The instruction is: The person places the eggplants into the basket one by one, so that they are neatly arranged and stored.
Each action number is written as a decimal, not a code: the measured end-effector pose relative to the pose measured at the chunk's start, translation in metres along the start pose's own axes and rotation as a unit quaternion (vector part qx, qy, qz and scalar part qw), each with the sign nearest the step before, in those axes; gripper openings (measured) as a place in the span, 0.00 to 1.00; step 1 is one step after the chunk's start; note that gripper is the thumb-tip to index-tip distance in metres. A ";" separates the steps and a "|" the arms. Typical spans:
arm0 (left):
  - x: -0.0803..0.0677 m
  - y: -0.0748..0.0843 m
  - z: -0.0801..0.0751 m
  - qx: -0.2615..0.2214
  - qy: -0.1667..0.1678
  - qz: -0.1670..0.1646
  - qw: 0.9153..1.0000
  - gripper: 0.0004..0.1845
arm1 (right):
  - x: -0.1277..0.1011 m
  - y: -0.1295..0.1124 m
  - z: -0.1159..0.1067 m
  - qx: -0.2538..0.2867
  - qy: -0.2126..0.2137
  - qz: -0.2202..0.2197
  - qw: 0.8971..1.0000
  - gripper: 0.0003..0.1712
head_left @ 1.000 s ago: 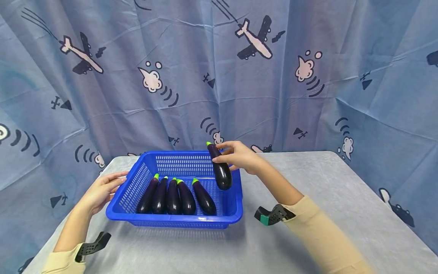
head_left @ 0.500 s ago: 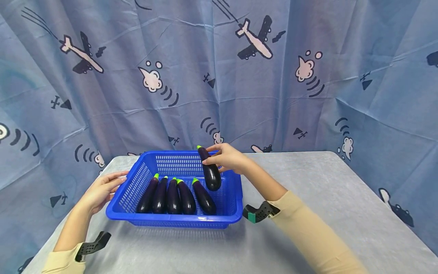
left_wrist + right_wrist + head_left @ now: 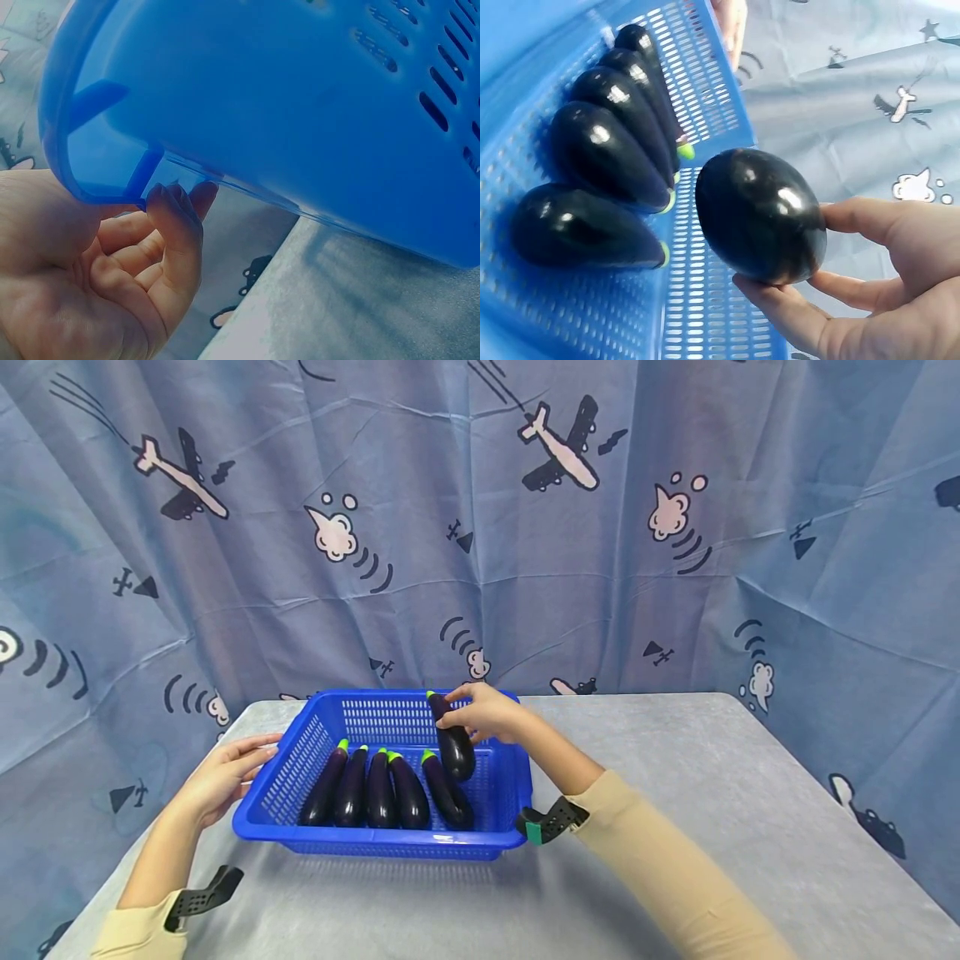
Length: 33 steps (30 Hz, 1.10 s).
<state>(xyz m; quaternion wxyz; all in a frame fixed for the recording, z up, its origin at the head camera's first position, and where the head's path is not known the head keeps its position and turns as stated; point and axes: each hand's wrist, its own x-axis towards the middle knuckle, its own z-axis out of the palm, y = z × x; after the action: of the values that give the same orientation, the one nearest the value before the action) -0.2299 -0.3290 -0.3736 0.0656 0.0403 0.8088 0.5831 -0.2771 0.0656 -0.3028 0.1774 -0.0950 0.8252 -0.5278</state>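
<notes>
The sixth eggplant (image 3: 453,744) is gripped by the right hand (image 3: 486,714) above the blue basket (image 3: 480,842). The basket's left rim is steadied by the left hand's (image 3: 222,777) relaxed fingers. It should be lowered into the free space right of the five-eggplant row (image 3: 386,789), stem end far.

Blue basket (image 3: 270,827); dark purple eggplants (image 3: 381,793), green caps; airplane-print blue curtain (image 3: 480,527).

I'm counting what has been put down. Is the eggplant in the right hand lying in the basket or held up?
Held up. The right hand grips the eggplant tilted above the blue basket, clear of the row.
</notes>
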 end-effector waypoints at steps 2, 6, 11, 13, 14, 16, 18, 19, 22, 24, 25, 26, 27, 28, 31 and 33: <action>0.000 0.000 0.000 -0.002 -0.001 0.001 1.000 0.34 | 0.003 0.002 0.003 -0.013 0.000 0.006 1.000 0.33; 0.000 0.001 0.000 -0.003 -0.003 0.001 1.000 0.34 | 0.006 0.007 0.006 -0.034 -0.004 0.022 0.999 0.32; 0.000 0.000 0.000 0.004 -0.001 -0.001 1.000 0.34 | 0.009 0.009 0.009 -0.033 -0.008 0.040 0.999 0.31; 0.000 0.000 0.000 0.007 -0.002 0.000 1.000 0.34 | 0.010 0.009 0.010 -0.032 -0.012 0.045 0.998 0.31; 0.000 0.000 0.000 0.008 -0.001 0.000 1.000 0.34 | 0.010 0.009 0.010 -0.033 -0.015 0.048 0.998 0.31; 0.000 -0.001 -0.001 0.010 0.000 0.001 1.000 0.34 | 0.012 0.011 0.011 -0.036 -0.018 0.053 0.998 0.30; 0.000 -0.001 -0.001 0.011 -0.001 0.002 1.000 0.34 | 0.013 0.012 0.012 -0.036 -0.019 0.061 0.997 0.30; 0.000 -0.001 -0.001 0.010 0.000 0.001 1.000 0.34 | 0.014 0.013 0.013 -0.035 -0.019 0.066 0.997 0.30; 0.001 -0.001 -0.001 0.003 -0.005 0.004 1.000 0.34 | 0.016 0.016 0.015 -0.027 -0.019 0.081 0.996 0.30; 0.001 -0.002 -0.001 -0.003 -0.008 0.007 1.000 0.34 | 0.017 0.019 0.015 -0.024 -0.018 0.090 0.995 0.30; 0.001 -0.002 -0.001 -0.007 -0.009 0.006 1.000 0.34 | 0.018 0.020 0.016 -0.025 -0.018 0.094 0.995 0.30; 0.001 -0.002 -0.001 -0.010 -0.010 0.007 1.000 0.34 | 0.018 0.021 0.016 -0.027 -0.016 0.097 0.995 0.30; 0.001 -0.002 -0.001 -0.012 -0.010 0.007 1.000 0.34 | 0.018 0.021 0.017 -0.031 -0.015 0.099 0.994 0.30; 0.002 -0.002 -0.002 -0.013 -0.009 0.006 1.000 0.34 | 0.018 0.022 0.017 -0.038 -0.015 0.101 0.994 0.29; 0.001 -0.002 -0.002 -0.012 -0.008 0.004 1.000 0.34 | 0.018 0.022 0.018 -0.062 -0.013 0.109 0.992 0.28; 0.001 -0.001 -0.002 -0.007 -0.006 0.003 1.000 0.34 | 0.019 0.022 0.018 -0.080 -0.015 0.119 0.990 0.28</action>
<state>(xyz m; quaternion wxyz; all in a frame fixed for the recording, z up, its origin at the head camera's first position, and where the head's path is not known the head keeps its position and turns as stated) -0.2315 -0.3306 -0.3743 0.0692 0.0461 0.8041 0.5887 -0.2867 0.0536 -0.3331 0.2429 -0.0180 0.8672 -0.4342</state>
